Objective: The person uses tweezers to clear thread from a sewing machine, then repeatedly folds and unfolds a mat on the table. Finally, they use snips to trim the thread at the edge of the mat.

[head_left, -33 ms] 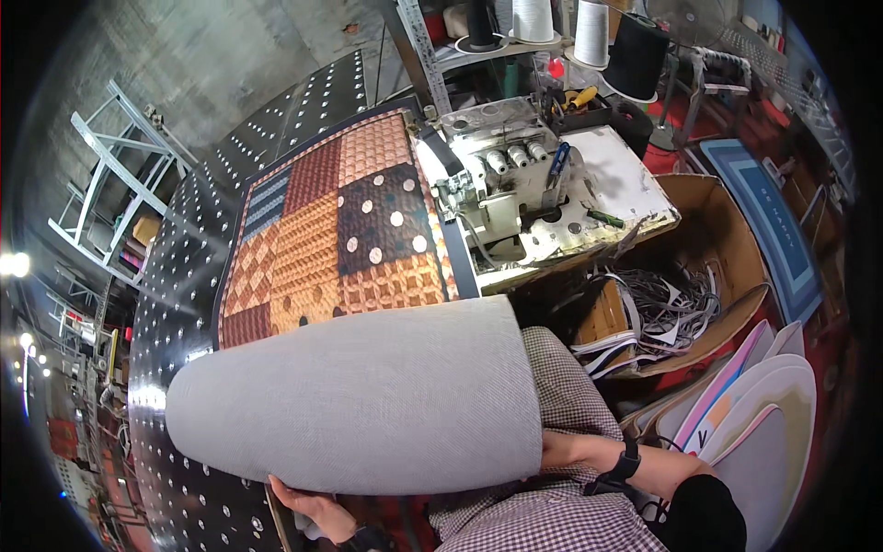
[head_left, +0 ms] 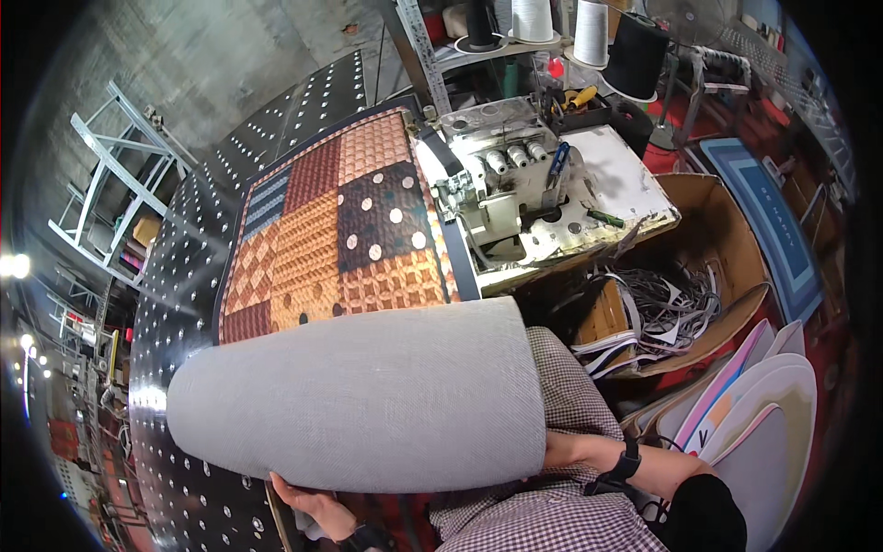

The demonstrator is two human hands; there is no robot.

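- A large grey mat, turned grey-side up and bowed into a curved sheet, is held low in the middle of the view, above the lap and over the near edge of the patchwork mat.
- A black surface studded with pale dots is seen sweeping down the left side.
- A patchwork mat in brown, orange, rust and dark dotted squares is laid flat on that surface, its near edge hidden by the grey mat.
- A white sewing machine is set on a white surface just right of the patchwork mat.
- An open brown cardboard box is placed on the right, with loose grey and white strips spilling from it.
- A blue rectangular mat with pale borders is seen on the floor at far right.
- Pale oval mats are stacked at lower right.
- Thread cones, white and black, are stood on the shelf above the machine.
- The right hand is stretched leftward, with a dark band on the wrist; its grip is closed on the grey mat's right edge.
- The left hand is turned palm up under the grey mat's lower edge, its grip supporting it from beneath.
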